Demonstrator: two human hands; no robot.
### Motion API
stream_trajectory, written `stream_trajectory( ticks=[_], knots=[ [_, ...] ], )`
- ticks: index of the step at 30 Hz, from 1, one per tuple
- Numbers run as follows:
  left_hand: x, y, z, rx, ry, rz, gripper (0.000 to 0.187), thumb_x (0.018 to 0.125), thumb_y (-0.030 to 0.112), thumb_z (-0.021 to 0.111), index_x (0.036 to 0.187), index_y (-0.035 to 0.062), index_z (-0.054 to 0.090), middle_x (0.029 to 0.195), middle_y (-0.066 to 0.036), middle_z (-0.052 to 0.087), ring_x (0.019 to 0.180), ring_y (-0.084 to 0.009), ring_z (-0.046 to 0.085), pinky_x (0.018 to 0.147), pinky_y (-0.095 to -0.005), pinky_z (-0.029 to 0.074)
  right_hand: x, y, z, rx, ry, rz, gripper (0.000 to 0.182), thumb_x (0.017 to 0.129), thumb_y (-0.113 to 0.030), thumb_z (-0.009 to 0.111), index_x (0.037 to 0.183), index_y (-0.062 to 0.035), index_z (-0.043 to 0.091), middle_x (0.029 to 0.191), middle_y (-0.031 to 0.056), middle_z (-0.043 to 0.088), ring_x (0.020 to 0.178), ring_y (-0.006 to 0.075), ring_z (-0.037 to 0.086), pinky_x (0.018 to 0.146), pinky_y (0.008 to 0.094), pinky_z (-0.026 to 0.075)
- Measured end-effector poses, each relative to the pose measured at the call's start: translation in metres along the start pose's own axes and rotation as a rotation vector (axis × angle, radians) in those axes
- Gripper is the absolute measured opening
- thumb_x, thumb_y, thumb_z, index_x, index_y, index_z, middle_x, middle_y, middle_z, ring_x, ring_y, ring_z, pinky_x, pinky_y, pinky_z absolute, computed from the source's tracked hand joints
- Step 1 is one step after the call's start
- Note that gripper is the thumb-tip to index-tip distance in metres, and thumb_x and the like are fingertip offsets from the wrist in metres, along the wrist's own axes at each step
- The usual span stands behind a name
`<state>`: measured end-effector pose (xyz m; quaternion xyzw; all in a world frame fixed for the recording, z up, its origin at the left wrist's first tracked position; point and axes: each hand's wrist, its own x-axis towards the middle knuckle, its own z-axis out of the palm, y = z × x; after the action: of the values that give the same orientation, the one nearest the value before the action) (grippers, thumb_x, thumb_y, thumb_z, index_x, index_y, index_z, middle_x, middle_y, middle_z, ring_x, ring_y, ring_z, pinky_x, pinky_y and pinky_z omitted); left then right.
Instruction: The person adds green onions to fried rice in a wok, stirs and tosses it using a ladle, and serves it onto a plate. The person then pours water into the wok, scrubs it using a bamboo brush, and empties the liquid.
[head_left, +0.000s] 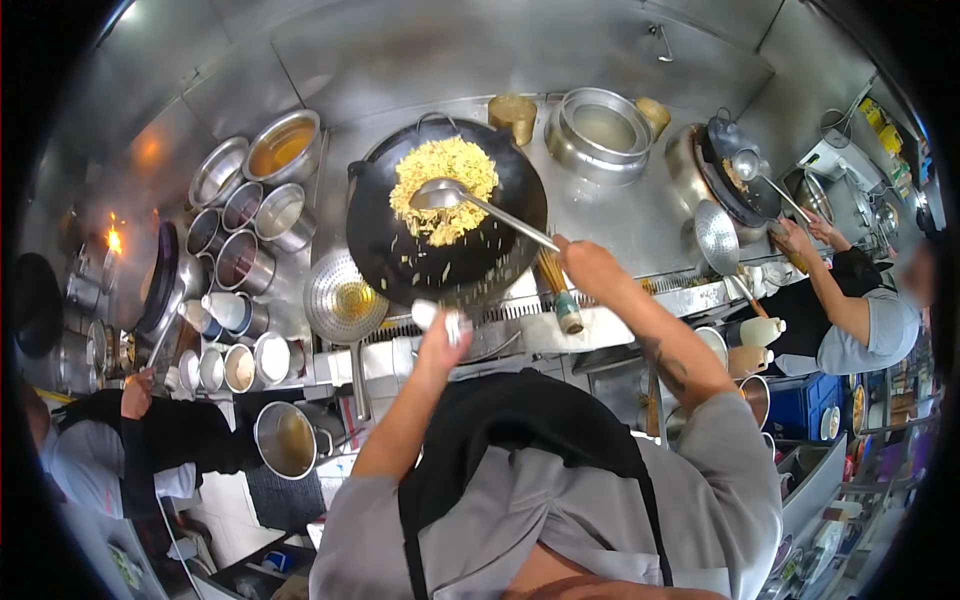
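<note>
A large black wok (380,245) sits before me with fried rice (430,165) heaped toward its far side and loose grains scattered lower down. My right hand (590,268) is closed round the long handle of a metal ladle (440,193), whose bowl rests over the rice. At the wok's near edge, my left hand (443,345) grips a folded white cloth (430,316); whether the fingers also hold a wok handle is hidden. Left of the wok lies a perforated strainer (335,295) with its handle toward me. A bamboo brush (558,290) lies below my right hand.
Metal pots and bowls (285,145) crowd the left counter, with seasoning containers (240,368) nearer me. Behind the wok stands a large steel pot (597,145). Co-workers are on both sides; the right one's hand (795,240) is near another wok (740,170). Flames (113,238) burn far left.
</note>
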<state>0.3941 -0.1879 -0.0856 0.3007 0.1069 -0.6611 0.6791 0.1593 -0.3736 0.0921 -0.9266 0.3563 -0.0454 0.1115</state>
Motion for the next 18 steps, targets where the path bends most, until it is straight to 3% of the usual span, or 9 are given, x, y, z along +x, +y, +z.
stream_trajectory(
  ticks=[2,4,5,8,11,13,16,17,18],
  knots=[
    [-0.032,-0.026,-0.02,0.106,0.006,-0.109,0.02,0.09,0.029,0.052,0.079,0.0119,0.054,0.064,-0.004,0.055,0.052,-0.0207,0.053,0.04,-0.0314,0.041,-0.013,-0.009,-0.022,0.019,0.098,-0.072,0.02,0.089,-0.017,0.05,0.101,-0.0009,0.051,0.072,0.0228,0.061,0.073,0.0398,0.062,0.066,0.048,0.049],
    [-0.043,-0.017,0.022,0.096,0.121,-0.066,0.022,0.091,0.029,0.052,0.077,0.0121,0.054,0.064,-0.004,0.055,0.052,-0.0202,0.052,0.04,-0.0315,0.041,-0.025,-0.014,-0.035,-0.021,0.111,-0.094,0.02,0.089,-0.018,0.05,0.102,-0.002,0.05,0.072,0.022,0.061,0.073,0.04,0.062,0.065,0.0482,0.049],
    [-0.045,-0.014,0.036,0.08,0.197,-0.053,0.023,0.091,0.029,0.052,0.075,0.0121,0.054,0.064,-0.004,0.055,0.052,-0.02,0.052,0.04,-0.0315,0.041,-0.029,-0.018,-0.045,0.023,0.081,-0.107,0.023,0.09,-0.02,0.05,0.105,-0.0025,0.051,0.073,0.0214,0.061,0.073,0.0404,0.061,0.065,0.0478,0.048],
    [0.012,0.044,0.065,-0.057,0.029,-0.043,0.019,0.091,0.028,0.053,0.085,0.01,0.053,0.072,-0.006,0.055,0.061,-0.0221,0.053,0.046,-0.0306,0.043,-0.04,-0.025,-0.064,0.113,-0.124,-0.093,0.026,0.09,-0.021,0.052,0.108,-0.0028,0.054,0.076,0.0213,0.062,0.074,0.0405,0.061,0.067,0.0476,0.047],
    [-0.046,0.041,0.117,-0.082,0.217,-0.092,0.014,0.092,0.024,0.05,0.089,0.0107,0.052,0.08,-0.008,0.055,0.068,-0.0256,0.054,0.046,-0.0291,0.042,-0.063,-0.019,-0.09,0.227,-0.203,-0.214,0.028,0.088,-0.017,0.058,0.11,0.0,0.058,0.075,0.0242,0.061,0.072,0.0408,0.061,0.066,0.0471,0.046],
    [-0.049,0.046,0.115,-0.027,0.229,-0.111,0.014,0.092,0.024,0.05,0.089,0.0101,0.051,0.079,-0.008,0.054,0.068,-0.0254,0.053,0.046,-0.0293,0.043,-0.062,-0.003,-0.084,0.357,-0.269,-0.257,0.029,0.088,-0.018,0.058,0.111,-0.0006,0.059,0.077,0.0221,0.063,0.071,0.0385,0.062,0.066,0.0469,0.046],
    [-0.025,0.055,0.103,-0.089,0.188,-0.097,0.017,0.092,0.025,0.05,0.089,0.0085,0.051,0.078,-0.009,0.054,0.066,-0.025,0.053,0.047,-0.0287,0.043,-0.031,0.002,-0.045,0.206,-0.23,-0.114,0.03,0.088,-0.019,0.057,0.113,-0.001,0.059,0.072,0.0213,0.061,0.068,0.037,0.062,0.065,0.0462,0.047],
    [0.007,0.041,0.059,-0.045,-0.034,0.041,0.018,0.092,0.025,0.05,0.088,0.0079,0.052,0.074,-0.008,0.055,0.064,-0.023,0.054,0.047,-0.0286,0.044,-0.027,-0.002,-0.024,0.119,-0.147,-0.078,0.028,0.089,-0.017,0.055,0.11,-0.0008,0.057,0.073,0.0223,0.061,0.069,0.0384,0.062,0.065,0.0466,0.048],
    [0.013,0.018,0.034,-0.084,-0.002,0.001,0.017,0.092,0.024,0.049,0.087,0.0089,0.054,0.07,-0.006,0.055,0.062,-0.02,0.053,0.048,-0.0287,0.044,-0.02,-0.007,-0.003,0.029,-0.051,-0.047,0.025,0.089,-0.016,0.053,0.108,-0.0006,0.056,0.074,0.0233,0.061,0.07,0.0399,0.062,0.065,0.0471,0.049]
  ],
)
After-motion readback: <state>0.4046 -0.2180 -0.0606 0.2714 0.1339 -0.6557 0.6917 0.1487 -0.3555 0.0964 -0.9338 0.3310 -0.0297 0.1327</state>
